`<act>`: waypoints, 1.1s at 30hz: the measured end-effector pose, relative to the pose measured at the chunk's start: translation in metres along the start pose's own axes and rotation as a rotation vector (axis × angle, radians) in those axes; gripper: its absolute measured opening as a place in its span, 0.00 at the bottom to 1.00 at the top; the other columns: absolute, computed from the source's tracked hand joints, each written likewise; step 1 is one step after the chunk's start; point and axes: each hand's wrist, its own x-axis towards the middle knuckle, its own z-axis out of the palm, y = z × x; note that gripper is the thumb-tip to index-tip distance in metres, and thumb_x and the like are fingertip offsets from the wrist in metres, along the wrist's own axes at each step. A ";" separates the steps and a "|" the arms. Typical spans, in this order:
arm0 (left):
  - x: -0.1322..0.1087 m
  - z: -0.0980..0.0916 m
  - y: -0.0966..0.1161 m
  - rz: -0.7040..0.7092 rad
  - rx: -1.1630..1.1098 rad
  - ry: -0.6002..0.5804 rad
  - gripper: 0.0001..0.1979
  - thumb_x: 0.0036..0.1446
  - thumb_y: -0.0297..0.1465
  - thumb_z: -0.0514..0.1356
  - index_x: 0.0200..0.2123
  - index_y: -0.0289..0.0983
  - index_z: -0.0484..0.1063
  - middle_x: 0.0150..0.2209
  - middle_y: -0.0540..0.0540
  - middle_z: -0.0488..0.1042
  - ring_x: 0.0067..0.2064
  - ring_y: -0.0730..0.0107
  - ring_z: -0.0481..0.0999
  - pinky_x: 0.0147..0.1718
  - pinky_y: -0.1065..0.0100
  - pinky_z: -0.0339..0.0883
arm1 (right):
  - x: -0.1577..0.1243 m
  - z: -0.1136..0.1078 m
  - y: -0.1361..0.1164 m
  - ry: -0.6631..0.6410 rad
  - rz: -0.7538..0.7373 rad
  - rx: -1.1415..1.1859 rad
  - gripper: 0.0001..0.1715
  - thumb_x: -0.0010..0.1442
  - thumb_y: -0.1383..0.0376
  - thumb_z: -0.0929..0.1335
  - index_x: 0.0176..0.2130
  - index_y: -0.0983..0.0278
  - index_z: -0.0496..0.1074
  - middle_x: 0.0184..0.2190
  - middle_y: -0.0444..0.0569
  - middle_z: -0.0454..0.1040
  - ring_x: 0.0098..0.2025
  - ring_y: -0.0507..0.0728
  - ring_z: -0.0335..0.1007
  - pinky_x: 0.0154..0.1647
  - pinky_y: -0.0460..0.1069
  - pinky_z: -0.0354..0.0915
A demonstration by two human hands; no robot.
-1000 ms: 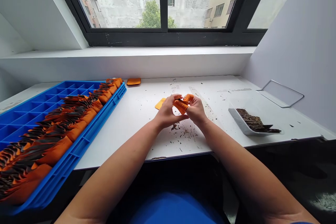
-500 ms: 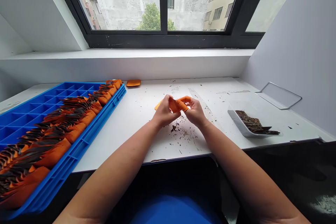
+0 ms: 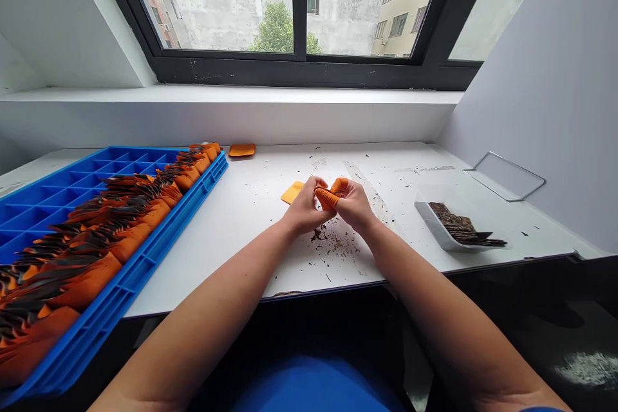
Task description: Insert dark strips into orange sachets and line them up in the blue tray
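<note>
My left hand (image 3: 306,207) and my right hand (image 3: 356,206) meet over the middle of the white table (image 3: 241,232). Ribbed orange finger cots (image 3: 328,198) cover the thumb and forefinger of my right hand. Between the fingertips of both hands is a small orange piece with a dark edge, mostly hidden by the fingers. Both hands are closed on it. Flat on the table just left of my left hand lies an orange square pouch (image 3: 292,192). Dark brown crumbs (image 3: 333,241) are scattered below the hands.
At left stands a blue compartment tray (image 3: 181,228) with rows of orange and black pieces (image 3: 145,212). Another orange piece (image 3: 242,150) lies by its far corner. On the right, a clear plastic box (image 3: 437,232) holds brown flat pieces (image 3: 458,225); behind it is a wire frame (image 3: 506,177).
The left fingers have curled further over the orange piece, and less of it shows. More of the orange pouch beside my left hand is visible. The view has shifted slightly.
</note>
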 end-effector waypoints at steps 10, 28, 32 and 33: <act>0.001 -0.008 0.009 -0.139 0.237 0.112 0.19 0.44 0.21 0.62 0.33 0.42 0.54 0.27 0.56 0.58 0.29 0.73 0.61 0.26 0.69 0.54 | 0.001 -0.004 -0.003 -0.099 -0.017 -0.087 0.13 0.53 0.54 0.71 0.27 0.61 0.71 0.28 0.42 0.69 0.34 0.54 0.64 0.43 0.52 0.62; 0.006 -0.010 -0.009 0.235 0.574 0.316 0.31 0.45 0.28 0.69 0.39 0.44 0.46 0.46 0.45 0.58 0.51 0.57 0.62 0.54 0.51 0.64 | -0.001 -0.007 0.005 -0.008 -0.162 -0.412 0.17 0.55 0.50 0.74 0.32 0.61 0.79 0.33 0.48 0.78 0.34 0.57 0.68 0.44 0.57 0.64; 0.003 -0.009 -0.003 0.218 0.594 0.244 0.30 0.43 0.29 0.70 0.38 0.43 0.48 0.43 0.46 0.60 0.47 0.58 0.63 0.48 0.55 0.64 | -0.001 -0.007 0.003 -0.052 -0.084 -0.335 0.21 0.50 0.47 0.77 0.28 0.62 0.78 0.27 0.47 0.76 0.26 0.53 0.62 0.32 0.52 0.62; 0.002 -0.009 0.000 0.190 0.580 0.236 0.29 0.43 0.30 0.69 0.37 0.43 0.49 0.41 0.47 0.60 0.45 0.59 0.63 0.45 0.56 0.64 | -0.001 -0.007 0.003 -0.061 -0.068 -0.298 0.22 0.48 0.47 0.78 0.26 0.62 0.76 0.26 0.47 0.75 0.26 0.53 0.62 0.31 0.51 0.61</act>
